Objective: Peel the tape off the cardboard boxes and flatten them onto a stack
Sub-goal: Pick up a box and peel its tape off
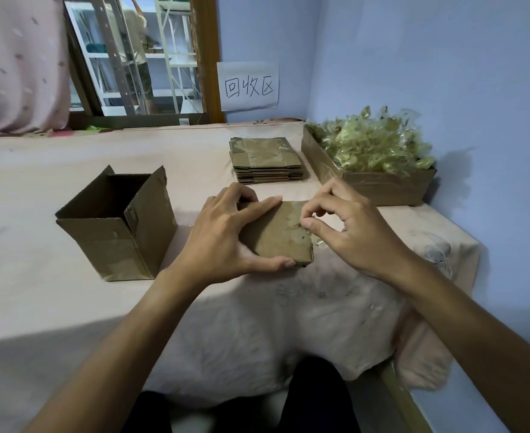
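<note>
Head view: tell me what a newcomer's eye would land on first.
First, the two hands at centre: the left hand holds a closed cardboard box on the cloth-covered table, while the right hand picks at the tape on its top. Next, the tray of crumpled tape at the right rear, beside the flattened stack. An open box stands at left.

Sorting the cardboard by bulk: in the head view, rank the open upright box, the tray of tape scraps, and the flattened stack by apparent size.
1. Open upright brown cardboard box, though nearer the camera.
2. Shallow cardboard tray of crumpled tape scraps, close to it, so unsure.
3. Stack of flattened cardboard boxes.
</note>
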